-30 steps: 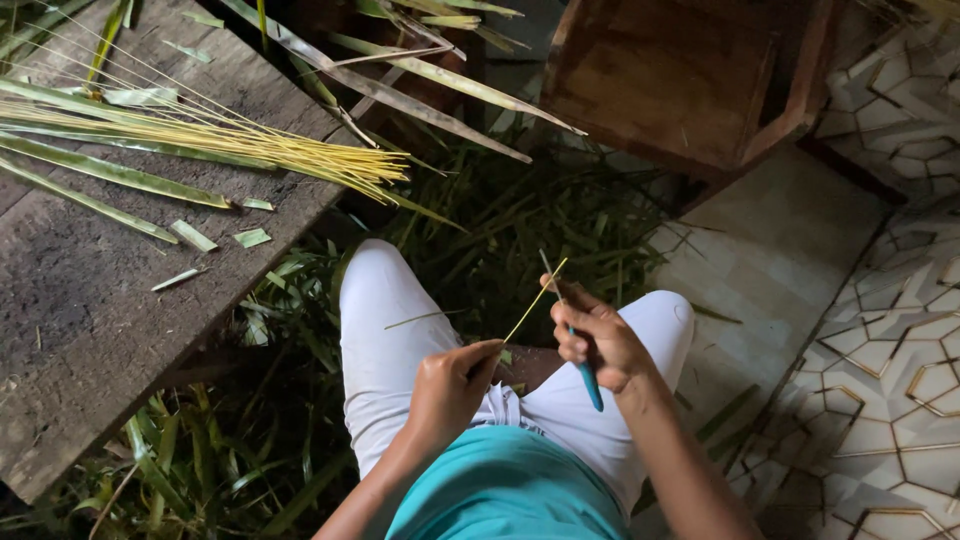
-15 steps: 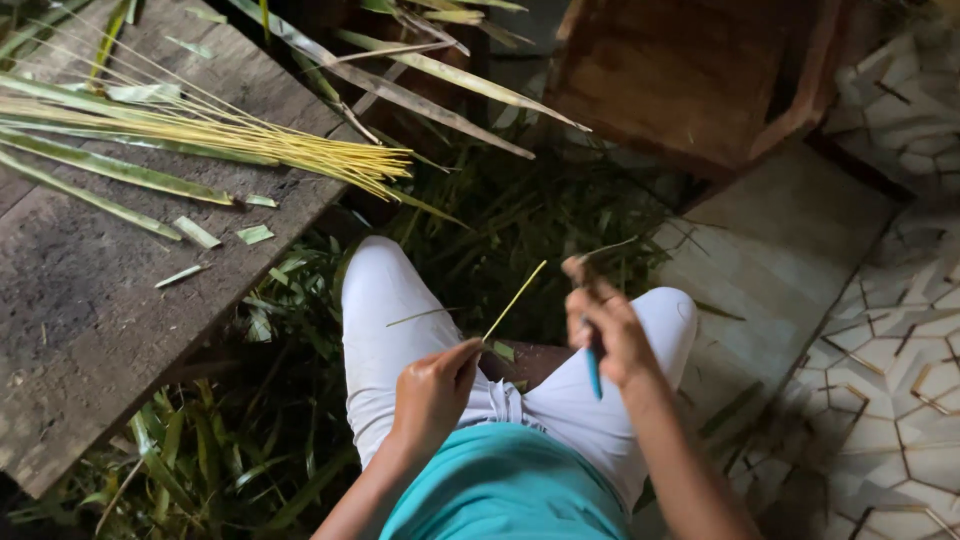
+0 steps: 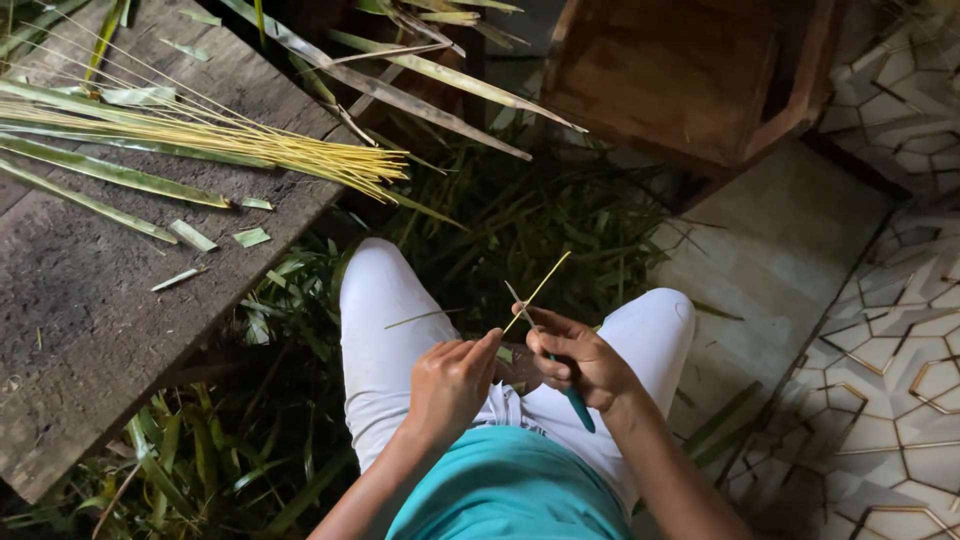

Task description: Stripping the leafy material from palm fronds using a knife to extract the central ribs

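The thin yellow leaf rib (image 3: pixel 537 290) lies on a slant over the lap, its long axis running from the left hand (image 3: pixel 450 385) up and away to the right, its free tip out beyond both hands above the green leaf litter (image 3: pixel 520 215). The left hand pinches the rib's near end between thumb and fingers. The right hand (image 3: pixel 580 360), just beside it and nearer the free length, is clenched around a small knife with a teal handle (image 3: pixel 576 405); its blade seems to touch the rib close to the left fingertips, though the contact is too fine to confirm. A bundle of stripped ribs (image 3: pixel 250 145) rests on the wooden desk (image 3: pixel 90 300), well apart to the left.
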